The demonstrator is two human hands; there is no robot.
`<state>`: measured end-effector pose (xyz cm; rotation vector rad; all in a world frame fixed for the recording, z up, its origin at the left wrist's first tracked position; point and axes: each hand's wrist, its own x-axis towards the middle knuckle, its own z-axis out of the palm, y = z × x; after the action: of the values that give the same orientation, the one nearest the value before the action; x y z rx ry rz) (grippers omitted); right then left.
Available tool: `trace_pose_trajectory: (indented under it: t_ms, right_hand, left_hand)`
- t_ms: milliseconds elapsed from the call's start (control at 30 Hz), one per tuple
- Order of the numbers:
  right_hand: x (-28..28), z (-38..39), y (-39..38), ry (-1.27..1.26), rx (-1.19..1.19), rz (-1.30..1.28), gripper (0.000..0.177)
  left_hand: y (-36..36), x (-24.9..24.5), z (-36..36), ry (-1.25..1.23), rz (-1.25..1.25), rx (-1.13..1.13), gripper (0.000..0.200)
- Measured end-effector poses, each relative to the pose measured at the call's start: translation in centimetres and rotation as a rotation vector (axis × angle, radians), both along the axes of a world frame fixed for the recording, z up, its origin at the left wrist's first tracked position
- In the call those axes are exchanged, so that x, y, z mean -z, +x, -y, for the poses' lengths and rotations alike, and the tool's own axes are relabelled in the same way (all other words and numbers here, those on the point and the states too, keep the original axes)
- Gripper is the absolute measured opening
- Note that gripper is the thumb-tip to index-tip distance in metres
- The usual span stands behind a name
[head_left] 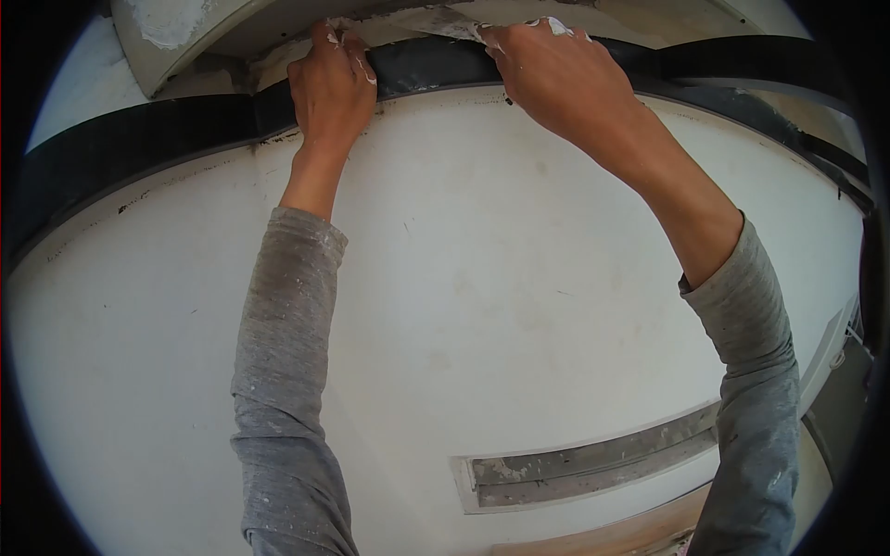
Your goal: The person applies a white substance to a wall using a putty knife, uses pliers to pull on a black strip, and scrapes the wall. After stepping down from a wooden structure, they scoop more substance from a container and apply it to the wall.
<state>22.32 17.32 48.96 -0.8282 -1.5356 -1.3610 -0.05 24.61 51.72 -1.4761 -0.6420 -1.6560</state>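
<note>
Reaching over the black band [436,67], the right hand [564,83] has its fingers clamped on a scraper [447,23]; the blade lies beyond the band, pointing toward the left hand [332,93], perhaps angled low to suit that narrow space. The left fingers bend over the band, maybe for support; whether they grip anything, I cannot tell.

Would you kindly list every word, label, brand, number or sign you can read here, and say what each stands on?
There is no readable text in this view: none on the black band, the white panel, the recessed slot, the left sleeve or the right sleeve. The panel shows only smudges and specks.
</note>
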Motion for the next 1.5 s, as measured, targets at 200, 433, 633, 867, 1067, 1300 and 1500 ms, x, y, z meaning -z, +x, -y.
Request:
trace_pose_trajectory:
  t_ms: [200, 433, 633, 867, 1067, 1300, 1500]
  right_hand:
    - [-0.1, -0.3, 0.1, 0.010, 0.056, 0.023, 0.019]
    - [0.6, 2.0, -0.2, -0.023, 0.086, 0.001, 0.026]
    - [-0.5, 1.2, 0.5, 0.002, 0.152, 0.101, 0.027]
    - [-1.2, 4.6, 0.4, -0.347, 0.128, 0.040, 0.027]
    - [-1.4, 1.6, -0.3, -0.180, 0.260, 0.008, 0.028]
    - [-1.6, 0.7, 1.0, -0.119, 0.266, 0.050, 0.029]
    - [-0.6, 2.0, 1.0, -0.082, 0.233, 0.065, 0.030]
  left_hand:
    - [0.2, 0.3, 0.1, 0.066, 0.014, -0.012, 0.017]
    - [-0.2, 0.0, -0.9, 0.227, -0.036, 0.034, 0.018]
    - [0.7, 0.6, -0.9, 0.156, 0.035, 0.040, 0.018]
    - [0.7, 0.5, -0.5, 0.191, 0.061, 0.030, 0.016]
    - [0.5, 0.3, -0.3, 0.158, 0.066, 0.075, 0.019]
    - [-0.1, 0.2, -1.1, 0.331, 0.032, 0.067, 0.017]
    - [-1.0, 0.2, -1.4, 0.335, 0.057, -0.029, 0.018]
